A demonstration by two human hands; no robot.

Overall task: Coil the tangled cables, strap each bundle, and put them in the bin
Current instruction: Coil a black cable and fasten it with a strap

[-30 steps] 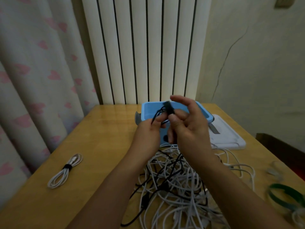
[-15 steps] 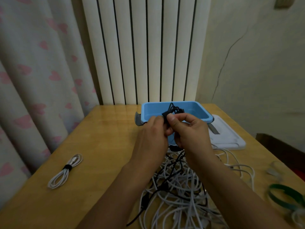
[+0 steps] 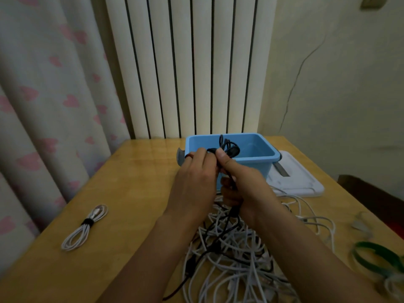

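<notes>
A black cable (image 3: 228, 147) is looped into small coils just in front of the blue bin (image 3: 258, 158). My left hand (image 3: 194, 178) and my right hand (image 3: 242, 182) both pinch it at the top, thumbs close together, and its free length hangs down between my wrists. Under my forearms lies a tangled heap of white and black cables (image 3: 236, 256). One white cable bundle (image 3: 84, 228), tied with a black strap, lies at the table's left side.
A white flat lid (image 3: 299, 182) lies right of the bin. Green straps (image 3: 378, 259) sit at the right table edge. A radiator and a curtain stand behind the wooden table (image 3: 131, 182).
My right hand's fingers, spread a second ago, have closed onto the black cable. More small loops stand above my thumbs, and both hands shifted slightly toward the bin.
</notes>
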